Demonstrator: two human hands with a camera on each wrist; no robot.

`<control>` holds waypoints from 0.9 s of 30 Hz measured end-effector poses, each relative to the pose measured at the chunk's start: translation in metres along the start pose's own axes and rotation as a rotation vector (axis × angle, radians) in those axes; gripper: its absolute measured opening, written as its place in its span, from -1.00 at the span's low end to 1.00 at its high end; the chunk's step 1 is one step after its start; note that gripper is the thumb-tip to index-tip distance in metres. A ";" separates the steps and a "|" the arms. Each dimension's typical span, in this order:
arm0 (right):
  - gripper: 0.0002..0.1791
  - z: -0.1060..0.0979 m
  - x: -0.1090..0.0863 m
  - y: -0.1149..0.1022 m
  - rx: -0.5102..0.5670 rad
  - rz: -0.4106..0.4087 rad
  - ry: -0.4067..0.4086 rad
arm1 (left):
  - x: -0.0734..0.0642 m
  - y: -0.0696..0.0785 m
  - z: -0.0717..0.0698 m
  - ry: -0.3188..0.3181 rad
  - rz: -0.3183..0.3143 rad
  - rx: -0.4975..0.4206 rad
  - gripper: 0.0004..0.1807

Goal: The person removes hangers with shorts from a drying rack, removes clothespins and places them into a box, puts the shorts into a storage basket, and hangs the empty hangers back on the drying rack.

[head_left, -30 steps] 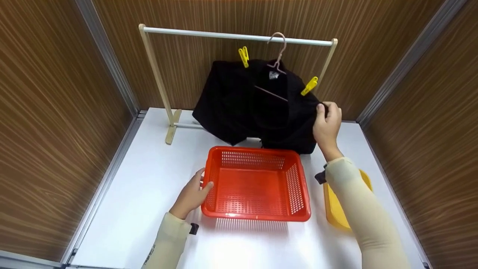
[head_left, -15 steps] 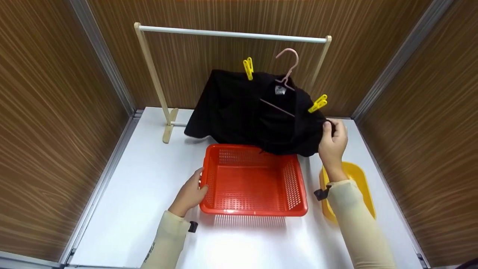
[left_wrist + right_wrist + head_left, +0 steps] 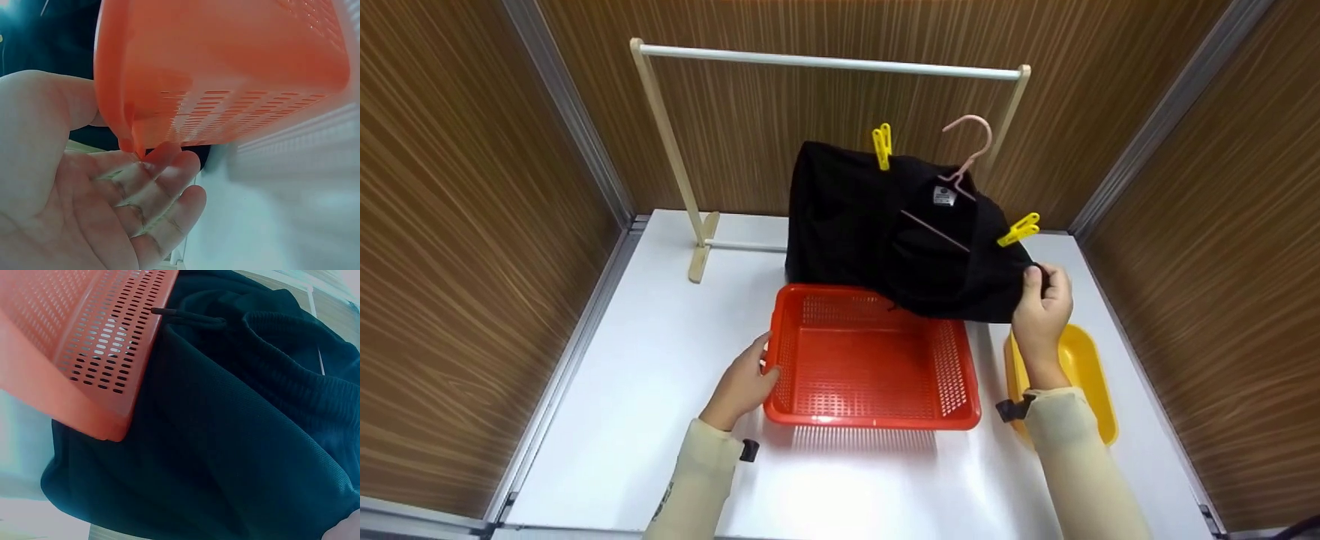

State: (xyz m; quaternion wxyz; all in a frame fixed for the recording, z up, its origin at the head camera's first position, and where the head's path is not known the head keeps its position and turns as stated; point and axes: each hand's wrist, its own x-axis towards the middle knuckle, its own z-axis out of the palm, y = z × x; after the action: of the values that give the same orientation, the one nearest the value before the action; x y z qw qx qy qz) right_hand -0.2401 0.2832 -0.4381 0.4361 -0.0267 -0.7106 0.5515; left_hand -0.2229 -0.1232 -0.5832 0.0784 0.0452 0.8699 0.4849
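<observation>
Black shorts [image 3: 840, 217] with an elastic waistband and a drawstring lie over a pink hanger [image 3: 981, 146]. Two yellow clothespins [image 3: 882, 147] are clipped on their upper edge. The right hand [image 3: 1042, 319] pinches the shorts' right edge between thumb and fingers; only a sliver of it shows in the right wrist view. Part of the shorts overlaps the back rim of a red perforated basket [image 3: 870, 421]. On that basket's left side, the left hand [image 3: 741, 386] grips the rim, thumb over the top and fingers outside below, as the left wrist view [image 3: 112, 169] fingers show.
Behind the shorts stands a rack with a white rail [image 3: 825, 63] and wooden posts. A yellow basin [image 3: 1099, 390] sits at the right, partly under the right forearm. Wood-grain panels [image 3: 1185, 225] enclose the white table [image 3: 607, 420] on three sides.
The right hand has drawn the shorts and hanger down and to the right; the hanger's hook has come away from the rail. The left hand and basket have barely moved.
</observation>
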 end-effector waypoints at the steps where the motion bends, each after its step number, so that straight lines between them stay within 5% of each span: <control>1: -0.84 -0.001 -0.001 0.000 0.003 0.001 0.004 | 0.000 0.000 -0.001 0.002 0.008 0.008 -0.25; 27: -0.90 -0.025 -0.030 0.003 0.037 -0.021 0.025 | -0.001 -0.008 0.002 -0.007 0.034 0.021 -0.28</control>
State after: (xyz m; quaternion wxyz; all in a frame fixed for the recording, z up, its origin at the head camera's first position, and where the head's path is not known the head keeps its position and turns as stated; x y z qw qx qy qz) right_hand -0.2067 0.2873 -0.4581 0.4513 -0.0181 -0.6948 0.5597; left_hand -0.2220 -0.1259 -0.5910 0.0725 0.0624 0.8738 0.4768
